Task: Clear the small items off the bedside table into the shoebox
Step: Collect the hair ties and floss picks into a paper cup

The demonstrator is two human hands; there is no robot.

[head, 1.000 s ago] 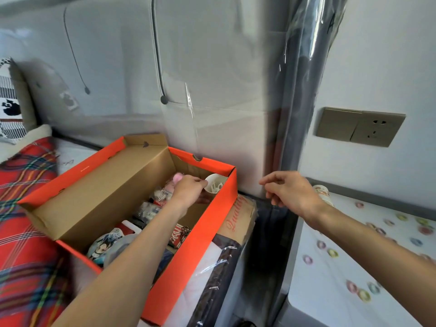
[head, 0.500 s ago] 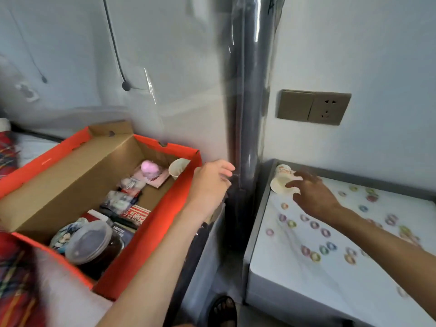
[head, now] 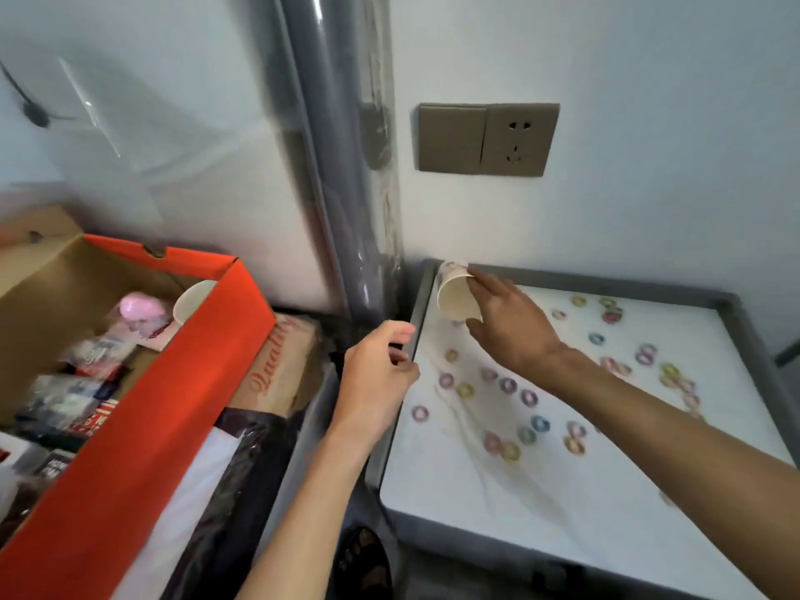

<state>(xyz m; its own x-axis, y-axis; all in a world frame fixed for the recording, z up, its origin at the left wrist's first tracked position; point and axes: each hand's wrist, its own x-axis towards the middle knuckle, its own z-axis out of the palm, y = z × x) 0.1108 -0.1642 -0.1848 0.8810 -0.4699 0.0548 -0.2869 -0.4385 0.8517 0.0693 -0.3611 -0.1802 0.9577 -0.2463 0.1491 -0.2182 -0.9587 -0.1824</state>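
In the head view, the bedside table (head: 562,513) is seen at 4 o'clock of the frame: a white top bounded by a grey rim. Small coloured rings (head: 506,385) are scattered across it; whether they are printed or loose cannot be told.

At the table's 10 o'clock corner, close to the wall, a paper cup (head: 454,296) is held by the right hand (head: 515,335). The fingers are laid along the cup's upper side and the thumb is curled beneath it, so the cup is pinched between them. The cup is tilted, with its mouth turned towards 8 o'clock. Whether it touches the tabletop cannot be told.

The left hand (head: 376,378) is seen at 8 o'clock of the cup, just beside the table's left rim. Its fingers are loosely curled and nothing is held in it; contact with the rim cannot be made out.

The shoebox (head: 173,383), orange outside and brown inside, is found at 9 o'clock of the left hand, well apart from the table. Inside it, a second paper cup (head: 190,298) is leaned against the near wall at the box's 1 o'clock corner, with a pink item (head: 138,307) just beside it at 9 o'clock and blurred packets below. The shoebox is rested on a cardboard box (head: 281,370) with red lettering.

A brown socket plate (head: 487,140) is fixed to the wall at 12 o'clock of the cup, and a plastic-wrapped grey post (head: 342,166) is stood at 11 o'clock.
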